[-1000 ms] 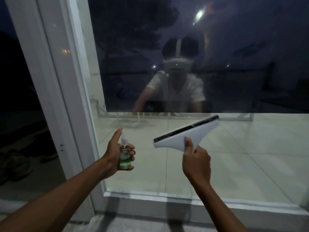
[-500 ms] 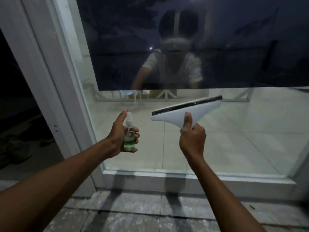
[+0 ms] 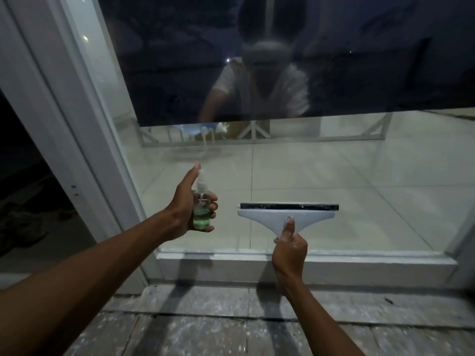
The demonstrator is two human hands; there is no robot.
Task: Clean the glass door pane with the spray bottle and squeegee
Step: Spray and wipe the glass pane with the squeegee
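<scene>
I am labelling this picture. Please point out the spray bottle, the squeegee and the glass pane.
spray bottle (image 3: pixel 201 217), head view, on its green liquid.
squeegee (image 3: pixel 270 218), head view, on its white body below the blade.
glass pane (image 3: pixel 347 170), head view, on bare glass above the squeegee.

text: none legible | labels: none | numbers: none

The squeegee (image 3: pixel 285 217) has levelled out and moved lower on the pane (image 3: pixel 359 176).
</scene>
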